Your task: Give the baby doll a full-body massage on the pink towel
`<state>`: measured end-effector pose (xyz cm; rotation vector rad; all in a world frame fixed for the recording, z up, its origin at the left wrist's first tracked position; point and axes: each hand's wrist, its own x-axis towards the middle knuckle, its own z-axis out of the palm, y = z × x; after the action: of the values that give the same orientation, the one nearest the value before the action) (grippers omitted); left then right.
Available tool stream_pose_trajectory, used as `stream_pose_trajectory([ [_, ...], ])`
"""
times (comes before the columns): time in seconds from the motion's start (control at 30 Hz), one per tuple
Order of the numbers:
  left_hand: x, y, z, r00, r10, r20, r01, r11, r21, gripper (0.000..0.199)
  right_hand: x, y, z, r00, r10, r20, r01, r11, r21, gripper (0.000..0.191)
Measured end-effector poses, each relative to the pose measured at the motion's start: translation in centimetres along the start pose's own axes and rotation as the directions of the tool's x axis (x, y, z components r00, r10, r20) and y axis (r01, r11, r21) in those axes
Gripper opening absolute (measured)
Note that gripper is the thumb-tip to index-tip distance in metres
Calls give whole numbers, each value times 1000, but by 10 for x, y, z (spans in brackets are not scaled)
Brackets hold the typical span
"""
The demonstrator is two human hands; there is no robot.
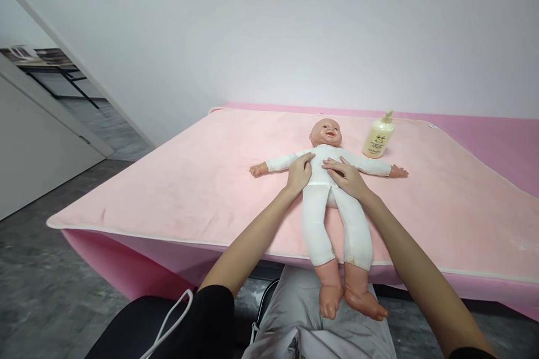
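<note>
A baby doll [324,170] with a white cloth body and bare plastic head, hands and feet lies face up. Its arms are stretched out to both sides, and its feet hang over the table's front edge above my lap. My left hand [300,173] rests along the left side of the doll's torso, fingers lying against the cloth, some of them partly hidden. On the other side of the belly, my right hand [346,175] lies flat with its fingers spread. A pale yellow pump bottle [378,136] stands beyond the doll's arm on the right.
A light pink blanket [177,179] covers much of the table, over a darker pink cover [501,146]. Behind it rises a white wall [269,50] with windows above. A black chair [126,328] and a white cable [168,320] are at lower left.
</note>
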<state>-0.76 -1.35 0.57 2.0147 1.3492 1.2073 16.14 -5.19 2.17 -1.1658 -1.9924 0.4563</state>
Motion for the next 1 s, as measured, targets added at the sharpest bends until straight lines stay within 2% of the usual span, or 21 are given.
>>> stream_pose_trajectory([
  [0.23, -4, 7, -3, 999, 25, 30, -27, 999, 48, 40, 1, 9, 0, 998, 68, 4, -68, 995, -69, 33],
  [0.4, -4, 7, -2, 999, 22, 28, -23, 999, 35, 40, 3, 21, -1, 975, 222, -29, -223, 957, -186, 47],
  [0.5, -4, 9, -4, 999, -30, 31, 32, 998, -62, 38, 4, 30, 0, 949, 306, -82, -316, 931, -181, 52],
  [0.53, -4, 11, -6, 997, -46, 59, 53, 991, -126, 35, 4, 32, 0, 941, 320, -112, -335, 927, -170, 53],
  [0.6, -5, 17, -11, 983, -28, 184, 80, 956, -284, 30, 4, 34, 1, 924, 341, -174, -367, 919, -146, 56],
  [0.7, -8, 27, -18, 907, 118, 404, 69, 906, -418, 29, 3, 33, 1, 895, 371, -247, -409, 904, -122, 56],
  [0.77, -10, 32, -21, 849, 197, 490, -5, 931, -366, 31, 2, 31, 1, 881, 373, -290, -416, 904, -101, 52],
  [0.87, -10, 35, -20, 771, 250, 586, -183, 968, -173, 34, 2, 28, 1, 872, 366, -326, -410, 909, -75, 47],
  [0.93, -9, 34, -18, 763, 216, 609, -245, 969, -37, 41, 2, 26, 1, 865, 372, -337, -418, 905, -75, 46],
  [1.0, -8, 33, -15, 798, 143, 585, -235, 969, 83, 48, 2, 25, 1, 861, 375, -343, -428, 899, -90, 45],
])
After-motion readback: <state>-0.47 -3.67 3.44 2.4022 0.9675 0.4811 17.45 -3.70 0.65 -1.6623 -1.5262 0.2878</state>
